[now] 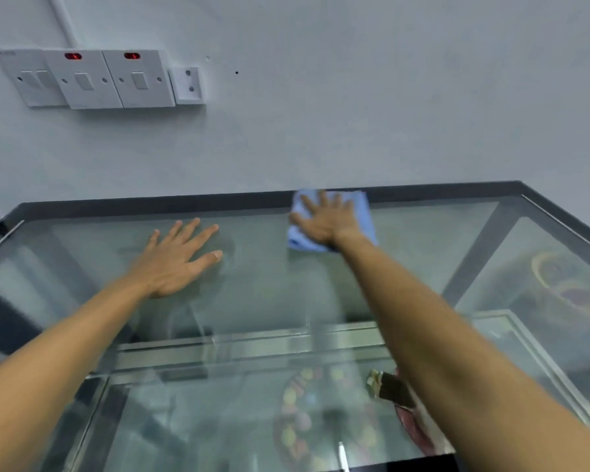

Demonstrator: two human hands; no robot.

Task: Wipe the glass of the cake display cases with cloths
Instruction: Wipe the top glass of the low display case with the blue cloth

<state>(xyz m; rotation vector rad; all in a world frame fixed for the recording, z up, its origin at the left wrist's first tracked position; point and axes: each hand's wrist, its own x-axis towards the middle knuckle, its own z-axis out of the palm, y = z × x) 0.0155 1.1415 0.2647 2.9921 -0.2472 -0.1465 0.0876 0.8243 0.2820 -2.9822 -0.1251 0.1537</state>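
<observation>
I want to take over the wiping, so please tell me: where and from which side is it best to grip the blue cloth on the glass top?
The blue cloth lies flat at the far edge of the glass top, under the open right hand. Its near left corner is bare, so probably pinch there, coming from the near left side, once the palm lifts.

On the display case glass (269, 284), the left hand (178, 257) lies left of the cloth (365, 212) under the right hand (327, 219).
</observation>
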